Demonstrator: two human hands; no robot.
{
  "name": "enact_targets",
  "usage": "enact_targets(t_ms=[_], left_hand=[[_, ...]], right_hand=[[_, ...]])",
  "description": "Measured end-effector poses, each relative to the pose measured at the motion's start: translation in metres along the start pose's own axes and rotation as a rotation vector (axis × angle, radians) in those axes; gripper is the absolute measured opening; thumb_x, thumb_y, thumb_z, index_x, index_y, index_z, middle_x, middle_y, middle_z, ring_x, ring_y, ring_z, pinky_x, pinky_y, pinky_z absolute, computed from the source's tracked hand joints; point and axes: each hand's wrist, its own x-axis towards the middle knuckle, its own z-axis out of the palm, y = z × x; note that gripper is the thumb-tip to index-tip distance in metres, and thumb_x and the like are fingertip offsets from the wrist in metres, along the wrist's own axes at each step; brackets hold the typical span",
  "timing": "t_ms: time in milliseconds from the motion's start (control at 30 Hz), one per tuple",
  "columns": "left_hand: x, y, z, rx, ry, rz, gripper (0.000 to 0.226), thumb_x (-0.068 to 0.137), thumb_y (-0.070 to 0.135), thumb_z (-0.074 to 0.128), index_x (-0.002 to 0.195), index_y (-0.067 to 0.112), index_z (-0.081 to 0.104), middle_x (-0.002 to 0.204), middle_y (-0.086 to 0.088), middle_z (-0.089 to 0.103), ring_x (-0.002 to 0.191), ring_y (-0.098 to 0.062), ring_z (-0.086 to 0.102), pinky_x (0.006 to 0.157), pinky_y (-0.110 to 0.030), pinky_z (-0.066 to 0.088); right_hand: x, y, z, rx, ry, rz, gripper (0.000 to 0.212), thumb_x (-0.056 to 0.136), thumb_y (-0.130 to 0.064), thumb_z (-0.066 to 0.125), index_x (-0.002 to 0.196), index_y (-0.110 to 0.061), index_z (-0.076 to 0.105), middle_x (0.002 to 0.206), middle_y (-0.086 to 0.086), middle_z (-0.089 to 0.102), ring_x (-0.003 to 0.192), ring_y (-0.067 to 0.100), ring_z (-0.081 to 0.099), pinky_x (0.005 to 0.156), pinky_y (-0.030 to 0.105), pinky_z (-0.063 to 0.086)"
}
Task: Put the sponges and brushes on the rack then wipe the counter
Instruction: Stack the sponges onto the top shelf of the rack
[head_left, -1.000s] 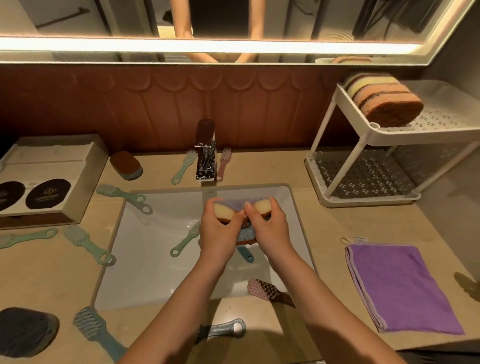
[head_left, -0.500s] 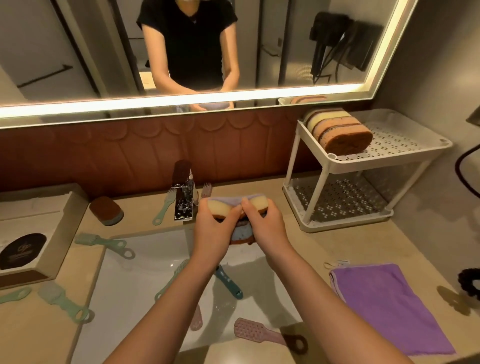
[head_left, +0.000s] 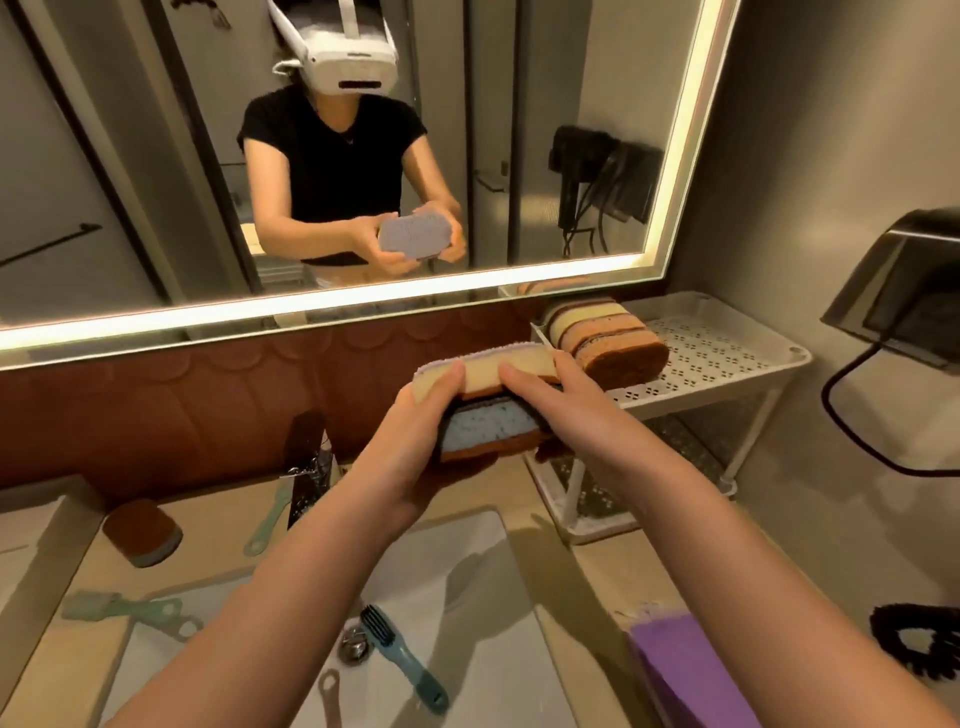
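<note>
Both hands grip a two-sponge stack in the air. The left hand (head_left: 410, 436) curls round its left end, the right hand (head_left: 571, 410) round its right. On top is a yellow sponge (head_left: 519, 370) with a lilac scrubbing face, under it a blue sponge (head_left: 488, 428) with dark and brown layers. Just beyond the right hand, the white rack (head_left: 727, 353) holds brown and yellow sponges (head_left: 608, 338) on edge. Below the hands, the sink (head_left: 467, 670) holds a blue brush (head_left: 400, 657).

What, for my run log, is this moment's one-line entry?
left hand: grips stacked yellow and blue foam sponges | right hand: grips same stack | white perforated two-tier rack: brown foam sponges on top shelf
</note>
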Motion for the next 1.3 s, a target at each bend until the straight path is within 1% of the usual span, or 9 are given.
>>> enact_targets(t_ms=[200, 400, 600, 733, 867, 967, 1067, 1133, 1300], left_hand=[[0.031, 0.020, 0.037, -0.079, -0.049, -0.120, 0.033, 0.087, 0.038, 0.057, 0.115, 0.019, 0.053, 0.101, -0.013, 0.064, 0.090, -0.024, 0.065, 0.053, -0.028, 0.058], [0.070, 0.026, 0.075, 0.096, -0.218, -0.011, 0.039, 0.092, 0.038, 0.050, 0.127, 0.022, 0.047, 0.118, -0.014, 0.059, 0.105, -0.025, 0.061, 0.076, -0.032, 0.057], [0.113, 0.025, 0.110, 0.394, -0.279, 0.029, 0.047, 0.089, 0.051, 0.050, 0.129, 0.026, 0.042, 0.124, -0.009, 0.051, 0.105, -0.024, 0.058, 0.061, -0.027, 0.056], [0.142, 0.016, 0.133, 0.811, -0.206, 0.295, 0.064, 0.081, 0.070, 0.027, 0.121, 0.026, 0.049, 0.124, -0.006, 0.050, 0.117, -0.026, 0.045, 0.096, -0.048, 0.044], [0.163, -0.002, 0.141, 1.281, -0.104, 0.520, 0.041, 0.097, 0.038, 0.030, 0.131, 0.018, 0.041, 0.139, -0.008, 0.041, 0.128, -0.027, 0.035, 0.106, -0.044, 0.031], [0.175, -0.019, 0.136, 1.335, -0.078, 0.440, 0.054, 0.097, 0.042, 0.034, 0.145, 0.018, 0.026, 0.155, -0.005, 0.021, 0.142, -0.024, 0.018, 0.114, -0.042, 0.015], [0.183, -0.037, 0.131, 1.464, -0.082, 0.416, 0.070, 0.093, 0.056, 0.030, 0.150, 0.025, 0.002, 0.159, 0.000, -0.006, 0.146, -0.021, -0.008, 0.117, -0.043, 0.001], [0.187, -0.044, 0.128, 1.484, -0.090, 0.395, 0.071, 0.092, 0.060, 0.026, 0.149, 0.027, -0.001, 0.158, -0.001, -0.011, 0.145, -0.023, -0.013, 0.117, -0.046, 0.001], [0.189, -0.059, 0.124, 1.482, -0.035, 0.459, 0.067, 0.092, 0.059, 0.022, 0.148, 0.028, 0.004, 0.158, 0.002, -0.006, 0.145, -0.022, -0.011, 0.118, -0.046, 0.011]], right_hand=[[0.016, -0.007, -0.054, 0.079, 0.044, 0.004, 0.063, 0.083, -0.048, 0.059, 0.138, -0.029, 0.035, 0.126, 0.004, 0.052, 0.109, 0.020, 0.056, 0.095, 0.040, 0.051], [0.039, -0.004, -0.088, 0.283, 0.193, 0.050, 0.054, 0.085, -0.041, 0.061, 0.134, -0.024, 0.044, 0.118, 0.007, 0.057, 0.102, 0.020, 0.061, 0.082, 0.033, 0.057], [0.059, 0.006, -0.125, 0.333, 0.327, 0.047, 0.047, 0.088, -0.040, 0.058, 0.129, -0.020, 0.049, 0.114, 0.008, 0.058, 0.099, 0.018, 0.060, 0.064, 0.022, 0.053], [0.068, 0.010, -0.155, 0.368, 0.438, 0.034, 0.040, 0.091, -0.033, 0.055, 0.125, -0.014, 0.048, 0.102, 0.006, 0.058, 0.088, 0.013, 0.059, 0.056, 0.018, 0.051], [0.077, 0.019, -0.184, 0.431, 0.579, 0.062, 0.040, 0.092, -0.029, 0.054, 0.127, -0.013, 0.044, 0.110, 0.010, 0.055, 0.092, 0.018, 0.057, 0.066, 0.026, 0.053], [0.087, 0.030, -0.201, 0.487, 0.712, 0.108, 0.041, 0.091, -0.028, 0.056, 0.127, -0.015, 0.042, 0.118, 0.013, 0.051, 0.097, 0.022, 0.055, 0.073, 0.032, 0.053], [0.099, 0.042, -0.211, 0.488, 0.816, 0.123, 0.043, 0.091, -0.026, 0.056, 0.129, -0.014, 0.037, 0.119, 0.014, 0.049, 0.100, 0.024, 0.052, 0.068, 0.032, 0.051], [0.108, 0.049, -0.216, 0.442, 0.864, 0.128, 0.044, 0.091, -0.026, 0.056, 0.128, -0.013, 0.036, 0.117, 0.013, 0.049, 0.100, 0.023, 0.051, 0.064, 0.030, 0.050], [0.138, 0.061, -0.226, 0.281, 0.924, 0.187, 0.042, 0.090, -0.029, 0.058, 0.122, -0.015, 0.036, 0.124, 0.015, 0.049, 0.101, 0.025, 0.051, 0.081, 0.036, 0.052]])
